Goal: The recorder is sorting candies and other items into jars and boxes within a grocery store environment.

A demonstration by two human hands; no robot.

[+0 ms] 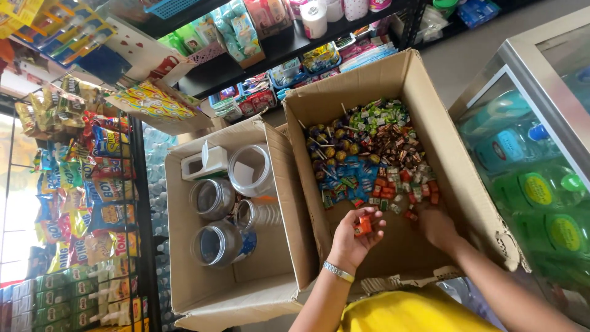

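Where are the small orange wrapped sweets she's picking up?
In the head view, small orange wrapped sweets sit in the left hand, above the cardboard box of candies.

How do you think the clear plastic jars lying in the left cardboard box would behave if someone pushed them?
The clear plastic jars look empty, so probably light. Lying on their round sides, they would likely roll. The cardboard box walls should stop them.

Bright daylight from the window (12, 203) far left, blown out white there. Scene evenly lit otherwise, soft shadows only. Inside of the carton (393, 80) a bit shaded near my hands. Pale glare on the glass cabinet (534, 154) at right. Wide-angle bend at edges; my right hand (437, 226) slightly blurred, rest fairly sharp.
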